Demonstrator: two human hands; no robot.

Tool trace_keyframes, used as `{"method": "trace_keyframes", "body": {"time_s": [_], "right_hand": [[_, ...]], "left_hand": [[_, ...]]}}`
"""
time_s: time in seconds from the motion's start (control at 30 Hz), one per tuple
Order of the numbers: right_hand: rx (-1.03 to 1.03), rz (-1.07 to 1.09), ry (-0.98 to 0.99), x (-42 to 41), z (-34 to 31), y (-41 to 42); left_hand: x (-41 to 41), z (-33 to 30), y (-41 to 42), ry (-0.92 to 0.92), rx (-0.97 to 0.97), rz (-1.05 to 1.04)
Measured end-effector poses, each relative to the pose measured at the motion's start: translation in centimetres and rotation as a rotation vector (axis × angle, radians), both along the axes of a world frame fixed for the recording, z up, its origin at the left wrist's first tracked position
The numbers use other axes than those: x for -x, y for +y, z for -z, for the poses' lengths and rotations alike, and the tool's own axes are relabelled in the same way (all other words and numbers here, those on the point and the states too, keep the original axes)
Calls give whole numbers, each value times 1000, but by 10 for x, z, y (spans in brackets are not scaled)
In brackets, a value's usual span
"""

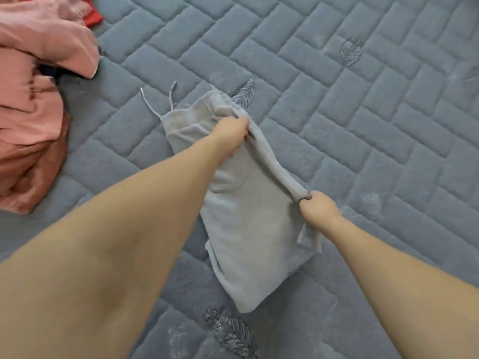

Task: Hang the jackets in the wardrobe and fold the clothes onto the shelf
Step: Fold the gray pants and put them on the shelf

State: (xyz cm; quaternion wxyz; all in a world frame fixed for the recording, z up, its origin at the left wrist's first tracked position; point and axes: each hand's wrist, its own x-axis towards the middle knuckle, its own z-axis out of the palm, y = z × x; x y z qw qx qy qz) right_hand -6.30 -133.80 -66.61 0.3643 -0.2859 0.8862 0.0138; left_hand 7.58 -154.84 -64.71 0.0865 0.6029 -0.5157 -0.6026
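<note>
A light grey garment with drawstrings lies partly folded on the quilted grey-blue bed cover. My left hand grips its raised right edge near the waistband end. My right hand pinches the same edge lower down, so a fold of cloth stands up between the two hands. The two drawstrings trail out to the upper left.
A heap of pink and salmon clothes lies at the left edge, with a bit of red cloth behind it. Embroidered leaf patterns mark the cover, one near the bottom.
</note>
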Motion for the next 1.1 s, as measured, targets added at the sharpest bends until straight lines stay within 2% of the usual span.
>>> {"method": "trace_keyframes", "body": {"time_s": [0.07, 0.1, 0.17, 0.23, 0.33, 0.43, 0.5, 0.57, 0.6, 0.67, 0.7, 0.73, 0.77, 0.9, 1.03, 1.07, 1.1], "right_hand": [[13, 97, -13, 22, 19, 12], [1, 125, -39, 25, 29, 18], [32, 143, -67, 22, 43, 23], [120, 132, -103, 21, 54, 22], [235, 7, -232, 21, 52, 17], [431, 289, -582, 21, 36, 14], [438, 359, -720, 26, 27, 15], [314, 194, -721, 38, 16, 19], [195, 58, -666, 45, 11, 21], [-92, -238, -449, 61, 3, 26], [-202, -314, -366, 69, 1, 29], [-255, -300, -349, 75, -2, 32], [-257, -224, -384, 81, -5, 36], [-91, 325, -612, 91, -11, 56], [140, 810, -558, 72, 12, 78], [168, 882, -503, 65, 18, 84], [176, 937, -448, 56, 23, 90]], "left_hand": [[6, 23, 16, -255, 92, 145], [1, 36, 24, -403, 156, 117], [-26, 58, 39, -630, 277, -43], [-57, 75, 60, -687, 246, -287], [-82, 87, 87, -523, 139, -574], [-86, 84, 105, -234, 2, -746], [-81, 77, 114, -73, -238, -772], [-71, 68, 126, 27, -471, -682], [-65, 65, 134, 17, -514, -623], [-54, 62, 151, -38, -514, -574], [-50, 60, 158, -74, -493, -568], [-48, 56, 163, -98, -482, -562], [-48, 53, 168, -108, -489, -555], [-63, 46, 184, -135, -464, -513], [-86, 46, 208, -180, -478, -443], [-90, 46, 214, -250, -486, -382], [-93, 45, 220, -394, -413, -258]]}}
